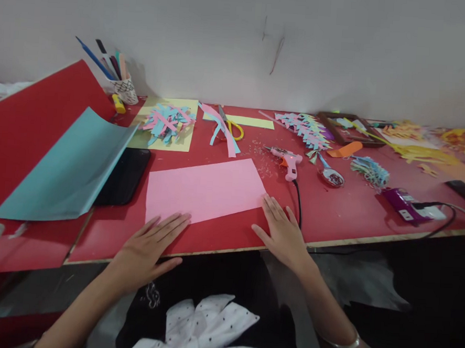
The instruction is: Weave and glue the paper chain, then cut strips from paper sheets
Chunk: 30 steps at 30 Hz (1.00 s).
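Pink sheet [205,189]: paper lying flat on the red table [344,212], long side running from 9 to 3 o'clock, just ahead of both hands.
Left hand [149,250]: palm down at 7 o'clock of the sheet; fingers spread and flat, tips touching the near left edge, gripping nothing.
Right hand [282,232]: palm down at 4 o'clock of the sheet; fingers extended and slightly fanned, tips at the near right corner, nothing grasped (a bangle sits on the wrist).
Glue gun [287,160]: pink, at 2 o'clock of the sheet, near its far right corner; black cord trails toward the table edge beside the right hand.
Scissors [231,124]: yellow-handled, at 12 o'clock, lying among pink and blue strips.
Strip pile [167,120]: cut blue and pink strips on a yellow sheet, at 11 o'clock.
Blue sheet [69,172]: curled paper at 9 o'clock, partly covering a black slab (its kind cannot be told).
Pen cup [123,88]: at 10 o'clock against the wall, holding pens and pencils.
Spoon [329,173]: just right of the glue gun.
Purple device [404,203]: at 3 o'clock, well apart, cable attached.
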Tool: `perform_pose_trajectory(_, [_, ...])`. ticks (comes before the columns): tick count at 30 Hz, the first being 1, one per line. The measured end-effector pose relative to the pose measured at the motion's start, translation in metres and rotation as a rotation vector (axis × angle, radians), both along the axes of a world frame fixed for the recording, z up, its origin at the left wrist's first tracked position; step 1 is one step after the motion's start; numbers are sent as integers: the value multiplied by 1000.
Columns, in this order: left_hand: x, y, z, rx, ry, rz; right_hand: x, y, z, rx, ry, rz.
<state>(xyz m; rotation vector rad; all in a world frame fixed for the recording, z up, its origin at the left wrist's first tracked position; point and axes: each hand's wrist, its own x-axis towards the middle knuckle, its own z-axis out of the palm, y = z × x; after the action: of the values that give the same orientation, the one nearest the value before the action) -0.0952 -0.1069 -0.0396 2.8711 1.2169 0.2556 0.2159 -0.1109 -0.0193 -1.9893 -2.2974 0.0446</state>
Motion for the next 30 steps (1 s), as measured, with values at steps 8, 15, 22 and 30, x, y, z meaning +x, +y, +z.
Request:
perform_pose_trajectory(8, [-37,-23,-9,89,-8,134,3,1,-4,20,-8,15])
perform_pose_trajectory(15, [-38,-25,-6,70,-40,162,-3,4,4,48,-10,4])
perform_pose_trajectory(22, [-28,-20,-10,88,-228,252,-19,27,21,68,20,286])
perform_pose_trajectory(30, [-2,-42,28,-243,-473,76,-19,50,35,280,91,276])
